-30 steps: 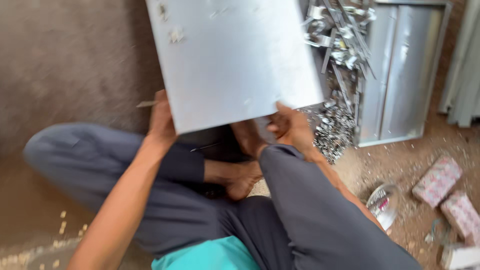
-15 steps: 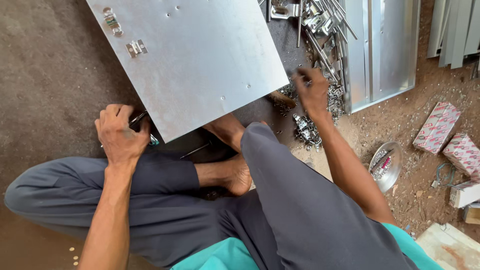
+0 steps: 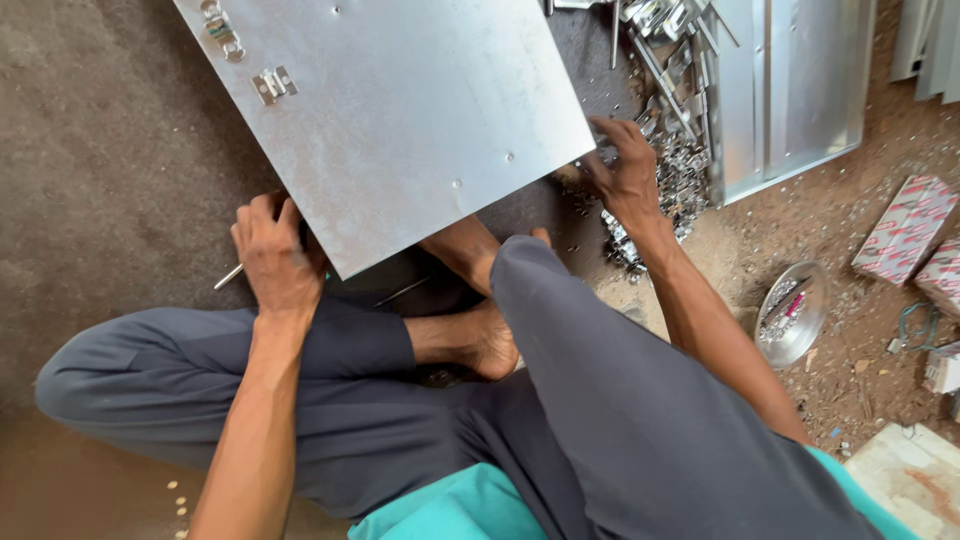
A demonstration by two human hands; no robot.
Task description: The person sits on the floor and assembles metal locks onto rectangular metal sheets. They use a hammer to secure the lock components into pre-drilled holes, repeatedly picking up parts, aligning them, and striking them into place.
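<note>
I sit cross-legged on the floor with a large grey metal sheet (image 3: 400, 120) lying in front of my legs. Two small hinge-like brackets (image 3: 272, 84) are fixed near its upper left edge. My left hand (image 3: 270, 255) rests at the sheet's lower left corner, fingers curled around a thin metal tool (image 3: 229, 276) whose tip sticks out to the left. My right hand (image 3: 625, 170) reaches past the sheet's right edge into a heap of small shiny metal fittings (image 3: 670, 160); whether its fingers hold one is hidden.
A long metal tray-like panel (image 3: 800, 90) lies at the upper right beside the heap. A round steel bowl (image 3: 790, 315) with small parts stands right of my right arm. Patterned small boxes (image 3: 905, 230) lie at the far right on dirt floor.
My right hand has moved further up and right into the heap of fittings. My left hand stays at the sheet's lower corner. The sheet has slid slightly up the view.
</note>
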